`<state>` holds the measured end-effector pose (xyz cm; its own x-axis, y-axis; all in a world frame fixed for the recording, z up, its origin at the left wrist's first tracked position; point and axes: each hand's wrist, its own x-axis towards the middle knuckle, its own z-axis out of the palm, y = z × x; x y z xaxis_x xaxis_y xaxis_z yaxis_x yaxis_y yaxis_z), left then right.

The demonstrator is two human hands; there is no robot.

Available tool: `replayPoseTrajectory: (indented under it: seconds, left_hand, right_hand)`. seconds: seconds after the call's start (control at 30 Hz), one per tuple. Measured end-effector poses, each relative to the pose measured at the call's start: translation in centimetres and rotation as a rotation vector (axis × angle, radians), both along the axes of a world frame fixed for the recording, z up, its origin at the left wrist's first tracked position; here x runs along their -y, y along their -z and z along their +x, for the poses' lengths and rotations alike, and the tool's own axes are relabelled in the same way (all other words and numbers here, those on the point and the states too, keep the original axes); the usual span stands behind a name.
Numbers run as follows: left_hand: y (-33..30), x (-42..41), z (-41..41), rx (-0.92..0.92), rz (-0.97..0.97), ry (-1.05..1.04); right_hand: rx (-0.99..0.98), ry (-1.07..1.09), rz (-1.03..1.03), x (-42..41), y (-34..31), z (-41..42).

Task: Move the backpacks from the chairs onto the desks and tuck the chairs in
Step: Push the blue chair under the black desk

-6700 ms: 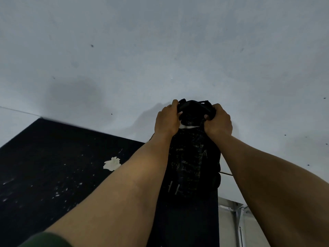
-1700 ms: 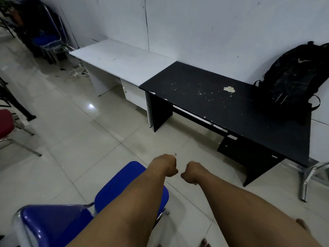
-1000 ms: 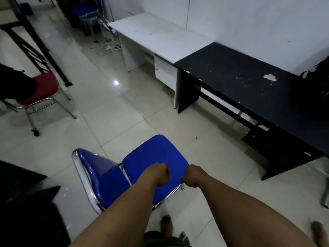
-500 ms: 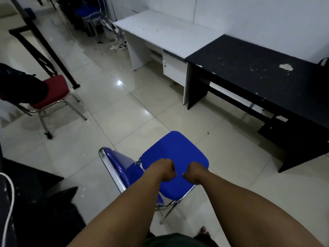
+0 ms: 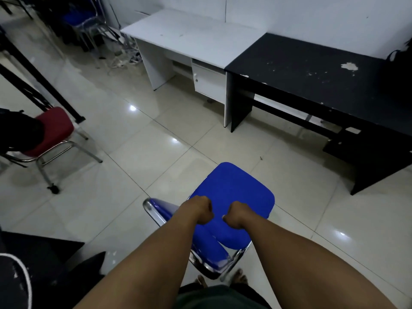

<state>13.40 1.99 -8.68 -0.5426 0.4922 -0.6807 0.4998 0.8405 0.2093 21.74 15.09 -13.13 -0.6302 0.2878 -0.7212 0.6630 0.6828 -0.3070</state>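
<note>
A blue chair (image 5: 236,192) with a chrome frame stands on the tiled floor directly below me, its seat facing the black desk (image 5: 323,90). My left hand (image 5: 199,209) and my right hand (image 5: 236,214) are closed fists side by side above the seat, just past the backrest, with nothing in them. A sliver of the black backpack (image 5: 406,49) shows at the right edge, on the black desk against the wall. At the left, a red chair (image 5: 55,128) carries a dark backpack (image 5: 17,130). A white desk (image 5: 189,36) adjoins the black one.
More blue chairs (image 5: 84,21) and cables crowd the far left corner. A black slanted frame leg (image 5: 40,74) stands behind the red chair. A dark object with a white cord (image 5: 26,270) lies at the lower left. Open tiled floor lies between the blue chair and the desks.
I let go of the backpack on the black desk and turned left. The blue chair has come under my fists, which have stayed closed, and the red chair has come into view.
</note>
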Motion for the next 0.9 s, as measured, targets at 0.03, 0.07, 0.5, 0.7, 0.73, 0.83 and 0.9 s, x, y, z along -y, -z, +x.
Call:
replayPoseTrajectory:
  seconds: [0.03, 0.07, 0.5, 0.7, 0.73, 0.83, 0.9]
  left_hand:
    - [-0.1, 0.1, -0.3, 0.001, 0.001, -0.005]
    - [-0.2, 0.2, -0.7, 0.003, 0.004, -0.005]
    - [0.5, 5.0, -6.5, 0.076, -0.075, 0.201]
    - [0.6, 8.8, -9.6, 0.141, -0.087, 0.356]
    - [0.4, 9.3, -9.6, 0.16, -0.082, 0.375]
    - [-0.1, 10.3, -9.7, 0.244, -0.059, 0.408]
    - [-0.1, 10.8, -9.9, 0.279, -0.014, 0.423]
  right_hand:
    - [0.004, -0.002, 0.005, 0.0, 0.0, -0.3]
    - [0.008, -0.005, 0.01, 0.1, 0.0, -0.7]
    - [0.02, 0.247, 0.01, 5.3, 0.5, -4.0]
    - [0.024, 0.341, -0.017, 11.1, 0.3, -6.1]
    - [0.034, 0.344, -0.016, 12.0, 0.3, -6.2]
    - [0.029, 0.342, 0.01, 13.9, -0.3, -6.1]
    - [0.008, 0.364, 0.001, 14.1, -0.8, -5.6]
